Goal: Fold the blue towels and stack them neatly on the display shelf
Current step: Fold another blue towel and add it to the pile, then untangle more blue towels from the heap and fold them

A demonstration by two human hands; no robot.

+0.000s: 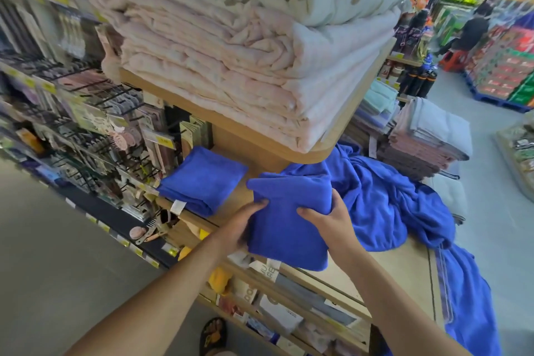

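A folded blue towel (289,220) is held over the front edge of the wooden display shelf (404,266). My left hand (242,225) grips its left edge, thumb on top. My right hand (326,214) grips its right side, fingers curled over the fold. Another folded blue towel (202,182) lies flat on the shelf to the left, a white tag at its front. A heap of unfolded blue towels (384,191) spreads to the right, and one blue towel (468,298) hangs over the shelf's right edge.
A wooden upper tier (268,150) carries stacked pink bedding (216,46) and overhangs the towels. Hooks with small hanging goods (86,124) fill the left. Pink and grey towel stacks (424,139) sit at the back right. Lower shelves with packets (289,312) lie below. People stand in the far aisle.
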